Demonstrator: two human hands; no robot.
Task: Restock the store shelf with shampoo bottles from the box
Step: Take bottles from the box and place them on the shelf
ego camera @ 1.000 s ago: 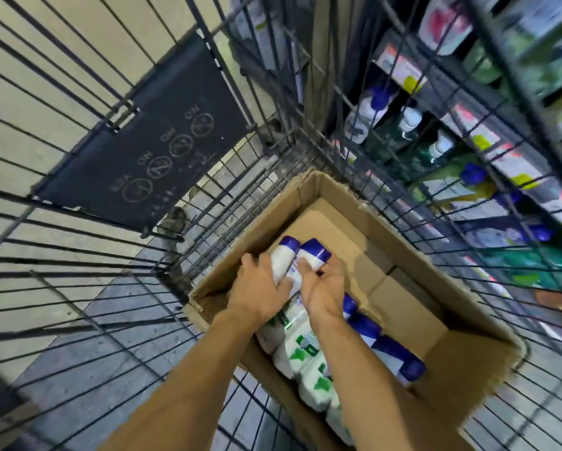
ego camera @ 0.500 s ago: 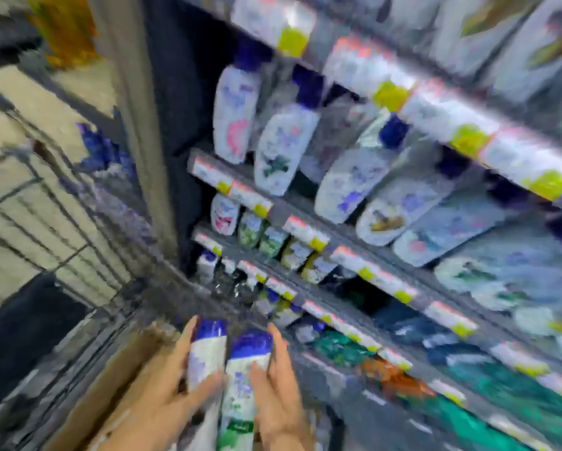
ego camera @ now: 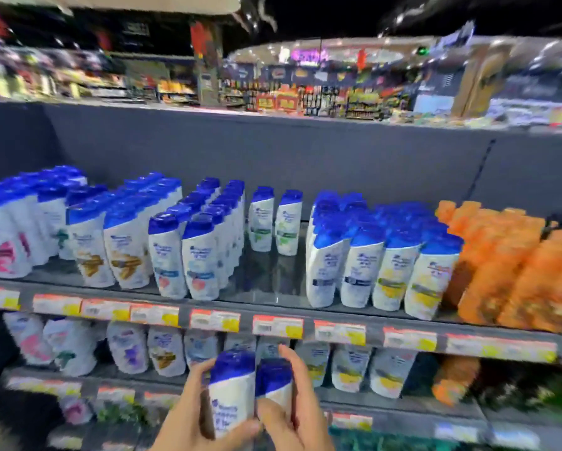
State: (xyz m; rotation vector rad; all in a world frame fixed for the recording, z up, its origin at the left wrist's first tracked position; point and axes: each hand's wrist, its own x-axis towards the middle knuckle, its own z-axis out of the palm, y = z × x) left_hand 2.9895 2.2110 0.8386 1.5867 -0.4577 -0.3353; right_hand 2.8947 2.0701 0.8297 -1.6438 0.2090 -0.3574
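Although motion blur softens much of the view, the store shelf (ego camera: pixel 273 312) fills the frame, its upper tier lined with upright white shampoo bottles with blue caps. Orange packs (ego camera: pixel 514 268) occupy the right end of that tier. Between the rows sits a thin spot: only two bottles with green labels (ego camera: pixel 274 221) stand there, set well back, with bare shelf floor in front of them. Judged from the layout, that gap is the likely place for new stock. A strip of price tags (ego camera: pixel 278 325) runs along the shelf edge. The box is not in view.

Two shampoo bottles (ego camera: pixel 232 393) are held side by side, caps up, low in the frame, in front of the lower tier and below the gap. The left hand (ego camera: pixel 195 418) curls round the nearer bottle, fingers behind, thumb across its front. The right hand (ego camera: pixel 292 408) grips the second bottle, thumb on its front face, fingers rising along its right side. The bottles touch each other between the hands.

By appearance the bottles are rigid plastic, smooth and somewhat slippery, moderately heavy if full, and unlikely to break. The waist below the cap looks the soundest place to hold. Carrying two pressed together risks one sliding, so each should be set down separately.
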